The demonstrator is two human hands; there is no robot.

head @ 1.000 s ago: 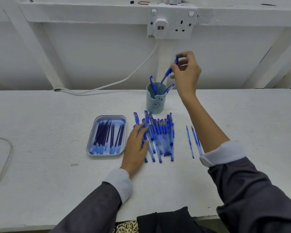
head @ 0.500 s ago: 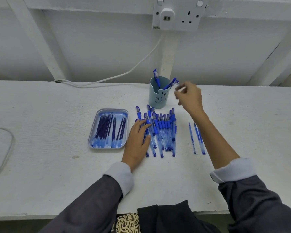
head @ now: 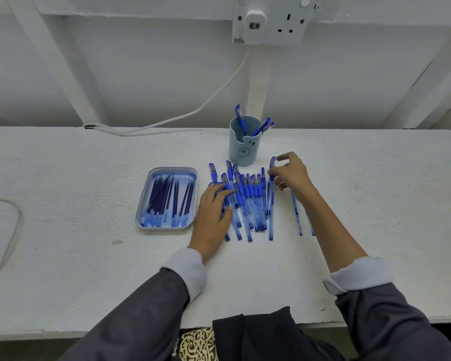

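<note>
Slender translucent blue pens, rough table

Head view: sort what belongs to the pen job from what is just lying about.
In the job: right hand pinching the rightmost pen; left hand resting on the row of pens; cup holding three pens.
Lying about: tray of refills; two loose pens beside the right forearm; wall socket; white cable.
</note>
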